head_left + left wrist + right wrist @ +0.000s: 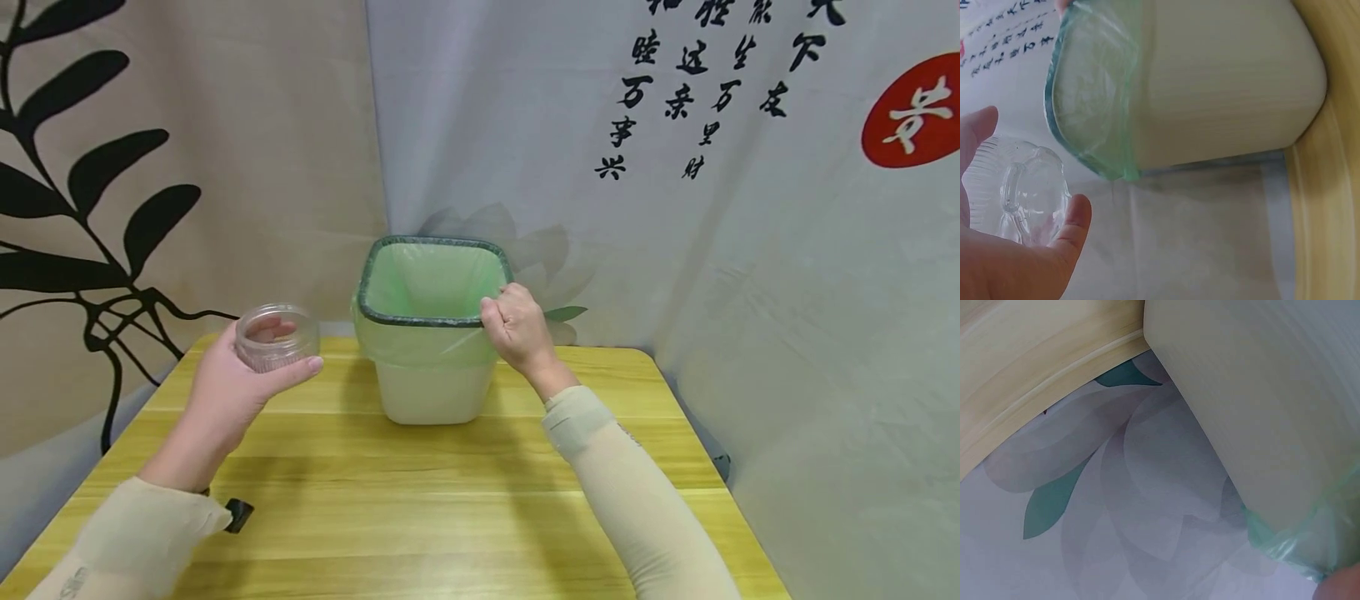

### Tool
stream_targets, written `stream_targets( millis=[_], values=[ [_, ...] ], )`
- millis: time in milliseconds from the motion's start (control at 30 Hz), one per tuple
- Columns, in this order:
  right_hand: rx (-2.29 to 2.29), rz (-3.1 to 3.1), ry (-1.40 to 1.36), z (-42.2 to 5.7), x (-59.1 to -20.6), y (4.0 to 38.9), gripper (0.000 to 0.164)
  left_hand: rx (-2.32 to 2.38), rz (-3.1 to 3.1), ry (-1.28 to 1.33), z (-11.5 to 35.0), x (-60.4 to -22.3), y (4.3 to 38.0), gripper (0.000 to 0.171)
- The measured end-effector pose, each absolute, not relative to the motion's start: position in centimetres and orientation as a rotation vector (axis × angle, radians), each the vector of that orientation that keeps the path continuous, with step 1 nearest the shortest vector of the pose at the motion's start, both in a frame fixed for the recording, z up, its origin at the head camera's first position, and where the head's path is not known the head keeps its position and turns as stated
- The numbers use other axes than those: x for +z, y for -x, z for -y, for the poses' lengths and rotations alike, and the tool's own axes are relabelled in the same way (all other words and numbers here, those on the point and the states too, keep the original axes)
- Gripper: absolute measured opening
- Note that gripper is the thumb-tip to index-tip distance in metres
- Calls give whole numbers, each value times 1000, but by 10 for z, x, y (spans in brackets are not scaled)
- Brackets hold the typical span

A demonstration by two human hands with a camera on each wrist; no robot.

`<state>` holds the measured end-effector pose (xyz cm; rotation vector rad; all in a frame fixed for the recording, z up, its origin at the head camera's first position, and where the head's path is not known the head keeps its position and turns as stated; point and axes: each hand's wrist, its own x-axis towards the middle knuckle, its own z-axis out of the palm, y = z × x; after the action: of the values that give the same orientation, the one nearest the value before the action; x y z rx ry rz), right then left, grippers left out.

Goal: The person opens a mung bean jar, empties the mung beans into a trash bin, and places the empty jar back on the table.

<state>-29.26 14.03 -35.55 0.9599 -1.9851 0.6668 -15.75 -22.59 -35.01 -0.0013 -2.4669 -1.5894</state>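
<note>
A clear plastic cup (277,340) with a ribbed side is gripped in my left hand (228,379), held above the left part of the table. Its moulded base (1029,187) shows between thumb and fingers in the left wrist view. To the right stands a white trash can (435,387), lined with a thin green bag (427,337) folded over its dark green rim (420,322). My right hand (516,327) grips the rim at the can's right front corner, its fingers curled. In the right wrist view only a fingertip (1340,584) shows beside the bag.
The can stands on a yellow wood-grain table (405,517), near its back edge. Behind hangs a pale cloth (480,100) with printed leaves and black characters. Another light cloth (825,350) hangs on the right.
</note>
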Motion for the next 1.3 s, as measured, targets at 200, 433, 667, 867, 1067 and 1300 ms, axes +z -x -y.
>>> stream_targets(
  millis=[200, 433, 667, 867, 1067, 1300],
  values=[
    [679, 2036, -970, -143, -353, 290, 53, -1554, 2482, -20, 223, -356, 140, 89],
    [707, 2095, -986, -143, -351, 285, 42, -1596, 2424, -36, 215, -362, 128, 89],
    [737, 2129, -939, -148, -354, 274, 67, -1606, 2407, -59, 212, -367, 122, 90],
    [786, 2148, -840, -162, -357, 262, 77, -1641, 2383, -47, 210, -371, 120, 88],
    [806, 2222, -759, -185, -362, 246, 85, -1705, 2352, -18, 207, -375, 120, 87],
    [907, 2379, -669, -217, -369, 220, 66, -1713, 2380, -9, 205, -380, 117, 87]
  ],
)
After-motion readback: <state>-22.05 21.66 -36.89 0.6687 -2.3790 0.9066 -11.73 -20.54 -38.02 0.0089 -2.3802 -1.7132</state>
